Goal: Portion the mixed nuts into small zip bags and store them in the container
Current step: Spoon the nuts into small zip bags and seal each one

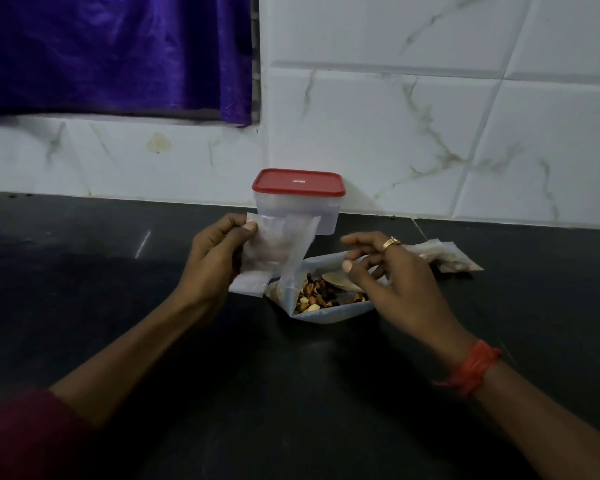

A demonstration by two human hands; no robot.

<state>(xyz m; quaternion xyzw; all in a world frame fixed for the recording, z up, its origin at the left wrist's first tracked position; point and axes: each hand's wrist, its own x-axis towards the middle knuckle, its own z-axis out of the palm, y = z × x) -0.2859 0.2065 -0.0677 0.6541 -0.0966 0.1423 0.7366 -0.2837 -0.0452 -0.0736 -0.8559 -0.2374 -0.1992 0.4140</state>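
My left hand [212,254] pinches a small stack of clear zip bags [274,251] by the upper left corner, holding them upright above the counter. Just below lies a large open bag of mixed nuts [323,296] with a spoon [340,282] resting inside. My right hand [392,271] hovers over that bag with loosely spread fingers, holding nothing. A clear plastic container with a red lid [298,183] stands closed against the wall behind the bags.
A dark countertop [84,271] runs to a white marble-tiled wall [430,116]. More small bags [454,258] lie on the counter to the right of my right hand. A purple curtain [111,53] hangs at upper left.
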